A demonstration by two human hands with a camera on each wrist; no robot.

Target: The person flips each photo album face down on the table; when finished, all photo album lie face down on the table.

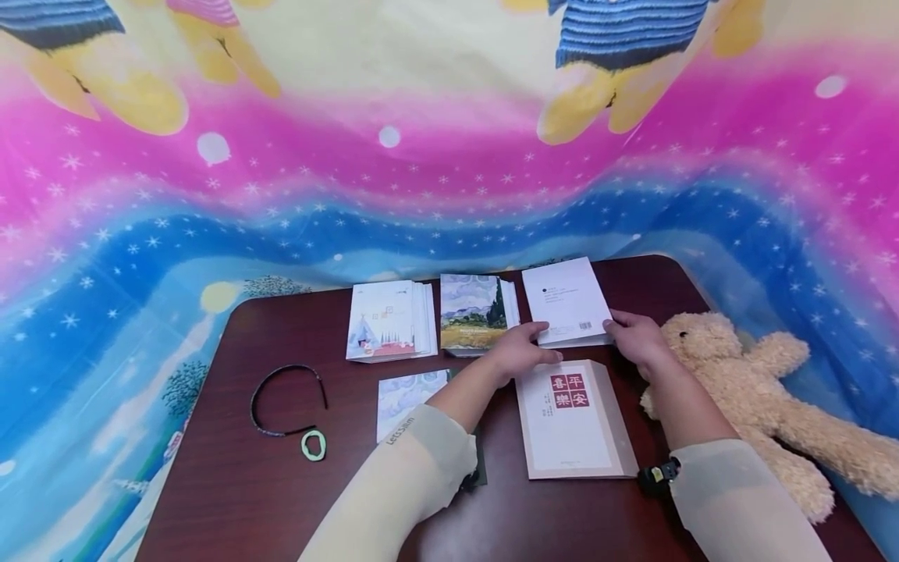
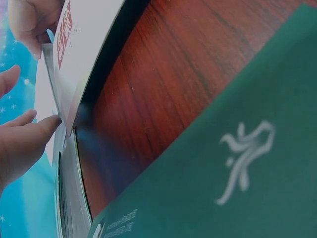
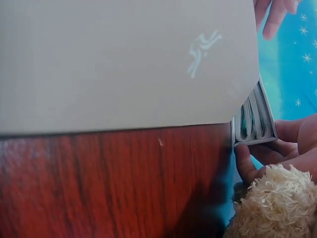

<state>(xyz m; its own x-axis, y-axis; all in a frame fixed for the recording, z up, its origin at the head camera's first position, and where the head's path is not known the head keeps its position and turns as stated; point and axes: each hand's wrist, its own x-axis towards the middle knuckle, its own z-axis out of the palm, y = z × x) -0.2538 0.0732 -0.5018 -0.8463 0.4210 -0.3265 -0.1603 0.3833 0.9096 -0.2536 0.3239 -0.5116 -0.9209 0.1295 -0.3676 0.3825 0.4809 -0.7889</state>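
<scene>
Pinching a white, barcoded book (image 1: 565, 300) at its near right corner with the right hand (image 1: 637, 339), touching its near left corner with the spread-fingered left hand (image 1: 520, 351), by the table's (image 1: 291, 332) far edge, toward the right corner. Probably squaring into position; calling next for slight straightening, then release. Pointing top-first away, lengthwise front to back, leaning left.

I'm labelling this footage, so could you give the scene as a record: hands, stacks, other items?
left hand: at near left corner of the white stack
right hand: grips its near right corner
back row: tent-cover stack, landscape-cover stack
front: stack with red squares
left side: headband, green ring
right side: teddy bear
</scene>
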